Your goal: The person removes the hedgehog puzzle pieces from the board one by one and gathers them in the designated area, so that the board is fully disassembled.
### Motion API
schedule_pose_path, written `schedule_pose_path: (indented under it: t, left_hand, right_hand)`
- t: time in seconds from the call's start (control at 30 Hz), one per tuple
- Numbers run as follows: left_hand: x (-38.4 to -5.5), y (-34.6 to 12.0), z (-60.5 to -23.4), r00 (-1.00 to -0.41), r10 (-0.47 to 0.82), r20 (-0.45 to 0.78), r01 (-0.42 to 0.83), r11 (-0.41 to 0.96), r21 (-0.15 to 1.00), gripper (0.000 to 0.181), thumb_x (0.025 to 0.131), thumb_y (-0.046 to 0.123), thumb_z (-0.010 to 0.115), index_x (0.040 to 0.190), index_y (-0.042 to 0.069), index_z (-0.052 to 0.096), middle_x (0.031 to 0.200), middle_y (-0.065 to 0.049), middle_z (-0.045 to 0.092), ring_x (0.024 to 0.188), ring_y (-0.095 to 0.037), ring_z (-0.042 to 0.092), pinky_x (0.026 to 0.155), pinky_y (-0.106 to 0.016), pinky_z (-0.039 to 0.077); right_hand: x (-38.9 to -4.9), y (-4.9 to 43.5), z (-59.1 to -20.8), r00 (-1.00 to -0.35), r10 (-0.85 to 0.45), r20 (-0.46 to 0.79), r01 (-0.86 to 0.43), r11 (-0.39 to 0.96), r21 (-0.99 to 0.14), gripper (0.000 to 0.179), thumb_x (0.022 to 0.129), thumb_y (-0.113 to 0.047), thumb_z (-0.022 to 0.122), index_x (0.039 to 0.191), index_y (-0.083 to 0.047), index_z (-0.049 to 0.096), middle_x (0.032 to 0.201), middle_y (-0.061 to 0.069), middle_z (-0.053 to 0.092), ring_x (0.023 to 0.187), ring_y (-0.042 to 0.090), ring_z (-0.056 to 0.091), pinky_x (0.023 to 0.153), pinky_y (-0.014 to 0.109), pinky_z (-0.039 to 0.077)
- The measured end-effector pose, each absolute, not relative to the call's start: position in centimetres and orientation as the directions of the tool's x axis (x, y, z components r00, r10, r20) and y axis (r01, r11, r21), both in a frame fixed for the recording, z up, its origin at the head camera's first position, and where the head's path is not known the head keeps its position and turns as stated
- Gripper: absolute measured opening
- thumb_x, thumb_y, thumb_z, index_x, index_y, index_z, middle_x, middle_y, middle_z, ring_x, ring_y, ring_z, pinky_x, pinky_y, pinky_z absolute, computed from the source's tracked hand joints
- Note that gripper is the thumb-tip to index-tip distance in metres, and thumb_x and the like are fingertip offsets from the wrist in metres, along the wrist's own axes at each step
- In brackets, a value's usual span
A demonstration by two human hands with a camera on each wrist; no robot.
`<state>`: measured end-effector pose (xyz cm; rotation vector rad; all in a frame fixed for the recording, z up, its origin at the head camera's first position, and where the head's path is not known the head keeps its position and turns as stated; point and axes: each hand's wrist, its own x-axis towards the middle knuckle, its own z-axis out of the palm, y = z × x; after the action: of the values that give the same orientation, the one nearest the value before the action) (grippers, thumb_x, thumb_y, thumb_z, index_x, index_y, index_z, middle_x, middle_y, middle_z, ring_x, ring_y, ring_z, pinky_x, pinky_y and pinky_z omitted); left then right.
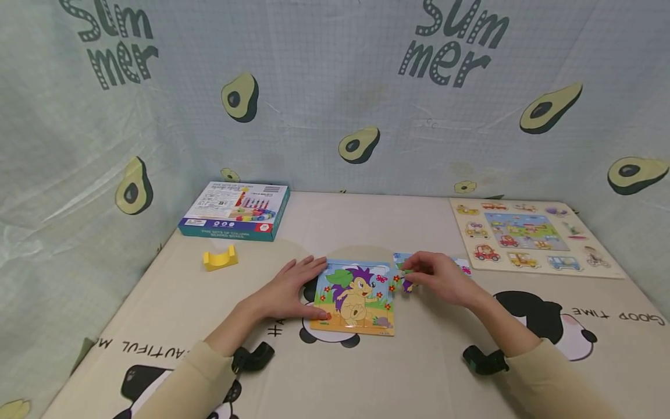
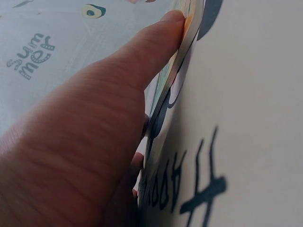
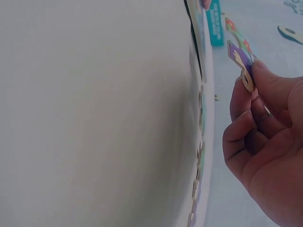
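Note:
A square puzzle board (image 1: 356, 297) with a purple-haired hedgehog picture lies at the middle of the table. My left hand (image 1: 293, 291) rests along its left side, thumb on the lower left corner and fingers spread toward the top edge. In my right hand (image 1: 442, 276), thumb and fingertips pinch a puzzle piece (image 3: 241, 56) with purple, green and red flower colours, raised just right of the board. More puzzle pieces (image 1: 463, 266) lie on the table behind and beneath that hand, partly hidden by it.
A teal and white box (image 1: 235, 209) lies at the back left, with a yellow arched block (image 1: 220, 258) in front of it. A wooden vehicle puzzle board (image 1: 534, 238) lies at the back right. The patterned cloth (image 1: 419, 372) covers the table.

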<state>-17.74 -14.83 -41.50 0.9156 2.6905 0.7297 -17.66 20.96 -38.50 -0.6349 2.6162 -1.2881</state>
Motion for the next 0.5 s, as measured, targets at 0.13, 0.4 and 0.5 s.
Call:
schedule_pose_path:
  t: [0.13,0.4,0.5]
  left_hand:
    - [-17.73,-14.78,-41.49,-0.786,0.617,-0.034,0.515,0.685,0.514,0.103,0.078,0.060,0.078,0.158,0.011,0.035,0.164,-0.004,0.029,0.153,-0.030,0.013,0.121,-0.055,0.004]
    - [-17.79,-14.78,-41.39,-0.787,0.616,-0.039,0.511,0.686,0.518,0.103,0.078,0.060,0.078,0.159,0.012,0.034,0.165,-0.003,0.027,0.153,-0.029,0.012,0.121,-0.054,0.002]
    - [-17.79,-14.77,-41.40,-0.787,0.616,-0.038,0.514,0.688,0.513,0.103,0.078,0.060,0.077,0.159,0.012,0.034,0.165,-0.003,0.027,0.153,-0.029,0.012,0.121,-0.054,0.003]
  right_hand:
    - [-17.69,21.39,-38.64,-0.897,-0.442,0.024,-0.292,0.552,-0.781,0.010,0.097,-0.007,0.068,0.106,-0.002,0.068,0.092,0.003,0.063,0.083,0.021,0.055,0.070,0.024,0.049]
    - [-17.98,21.85,-39.09,-0.893,-0.449,-0.018,-0.279,0.585,-0.762,0.008,0.097,-0.010,0.068,0.103,-0.004,0.068,0.090,0.001,0.063,0.083,0.021,0.055,0.069,0.025,0.048]
    - [-18.11,21.94,-39.20,-0.892,-0.452,-0.024,-0.278,0.589,-0.759,0.008,0.097,-0.010,0.069,0.103,-0.004,0.068,0.090,0.001,0.064,0.083,0.021,0.055,0.070,0.025,0.049]
